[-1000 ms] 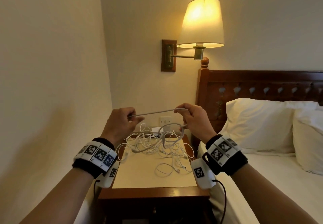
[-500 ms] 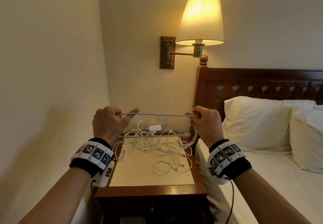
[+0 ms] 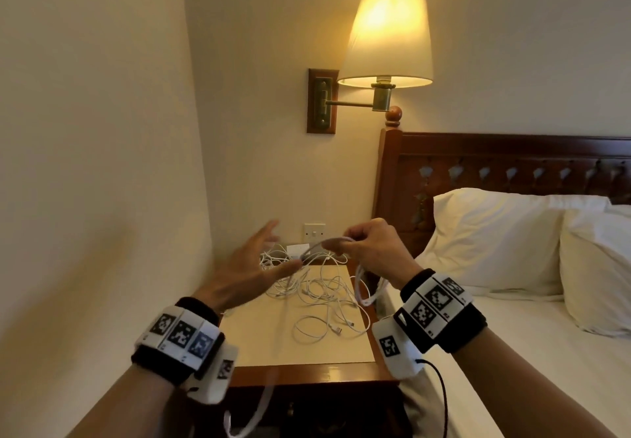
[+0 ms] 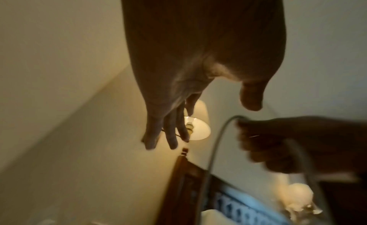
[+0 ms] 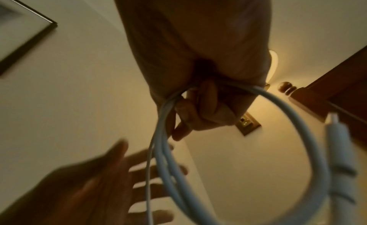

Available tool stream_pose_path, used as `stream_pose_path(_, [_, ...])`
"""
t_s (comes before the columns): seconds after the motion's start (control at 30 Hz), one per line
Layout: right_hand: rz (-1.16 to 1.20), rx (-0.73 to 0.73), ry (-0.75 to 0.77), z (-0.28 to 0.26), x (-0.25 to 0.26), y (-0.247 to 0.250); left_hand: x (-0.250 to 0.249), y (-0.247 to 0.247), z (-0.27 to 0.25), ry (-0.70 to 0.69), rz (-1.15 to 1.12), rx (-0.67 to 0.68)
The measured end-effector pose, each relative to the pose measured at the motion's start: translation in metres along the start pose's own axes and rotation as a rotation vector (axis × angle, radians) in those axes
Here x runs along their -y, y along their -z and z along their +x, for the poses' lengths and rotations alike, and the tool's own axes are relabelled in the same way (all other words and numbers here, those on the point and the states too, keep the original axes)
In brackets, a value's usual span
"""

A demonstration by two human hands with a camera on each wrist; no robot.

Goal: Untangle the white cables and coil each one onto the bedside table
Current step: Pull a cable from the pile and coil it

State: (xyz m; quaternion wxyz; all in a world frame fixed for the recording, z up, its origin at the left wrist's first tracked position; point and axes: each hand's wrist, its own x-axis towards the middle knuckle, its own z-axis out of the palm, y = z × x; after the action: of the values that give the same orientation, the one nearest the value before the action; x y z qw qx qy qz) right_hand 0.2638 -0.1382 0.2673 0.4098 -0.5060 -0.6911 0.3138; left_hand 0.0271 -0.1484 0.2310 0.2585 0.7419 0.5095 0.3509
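- My left hand (image 3: 252, 267) is spread, holding nothing, beside the cable.
- My right hand (image 3: 372, 250) grips the looped cable (image 3: 362, 287) above the bedside table (image 3: 307, 366).
- I should feed even loops, clear of the tangle (image 3: 317, 287).

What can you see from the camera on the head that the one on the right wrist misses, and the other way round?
Only the head view shows the bedside table, the tangled cables on it, and the pillows. Only the right wrist view shows the fingers curled round a looped cable and its plug end. Both show the right hand holding that cable, the open left hand and the lit lamp.
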Motion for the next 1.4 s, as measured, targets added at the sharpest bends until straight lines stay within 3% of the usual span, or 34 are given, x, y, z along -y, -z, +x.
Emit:
stream_pose_path(0.07, [-0.043,0.042,0.01,0.0,0.007,-0.01,-0.021,-0.021,0.0,-0.156,-0.145,0.033])
stream_pose_path(0.13, [-0.001,0.075,0.012,-0.001,0.011,-0.013,-0.035,-0.032,0.002,-0.223,-0.233,-0.012])
stream_pose_path(0.27, [0.223,0.204,-0.011,-0.009,0.007,0.001,-0.032,-0.027,0.005,-0.17,-0.233,-0.192])
stream_pose_path(0.37, [0.263,0.264,0.006,-0.015,-0.003,0.017,-0.022,-0.011,0.008,-0.136,-0.191,-0.414])
stream_pose_path(0.43, [0.253,0.24,0.06,-0.018,-0.01,0.025,-0.018,-0.002,0.008,-0.109,-0.183,-0.492])
stream_pose_path(0.53, [0.329,0.153,0.111,-0.021,-0.014,0.031,-0.013,0.006,0.009,-0.063,-0.184,-0.473])
stream_pose_path(0.67, [0.56,-0.005,0.055,-0.019,-0.009,0.044,0.006,0.016,0.006,0.054,-0.052,-0.572])
stream_pose_path(0.8, [0.63,-0.025,0.058,-0.019,0.001,0.044,0.027,0.008,0.001,0.199,0.129,-0.422])
stream_pose_path(0.9, [0.695,-0.004,0.072,-0.019,0.013,0.031,0.015,-0.012,-0.002,0.127,0.153,-0.3])
stream_pose_path(1.0, [0.815,0.045,0.05,-0.018,0.025,0.016,-0.018,-0.03,-0.007,-0.104,-0.126,-0.323])
stream_pose_path(1.03, [0.851,0.05,0.034,-0.018,0.029,0.01,-0.03,-0.036,-0.008,-0.126,-0.231,-0.275])
stream_pose_path(1.17, [0.94,0.053,-0.021,-0.009,0.044,-0.004,-0.067,-0.059,-0.018,0.015,-0.517,0.145])
stream_pose_path(1.23, [0.879,0.062,-0.014,-0.005,0.045,0.001,-0.064,-0.064,-0.021,-0.031,-0.543,0.169])
stream_pose_path(1.33, [0.36,-0.025,0.062,-0.006,0.035,0.018,-0.043,-0.056,-0.015,-0.124,-0.43,-0.191])
stream_pose_path(1.4, [-0.009,-0.036,0.063,-0.009,0.024,0.026,-0.037,-0.045,-0.007,-0.224,-0.284,-0.357])
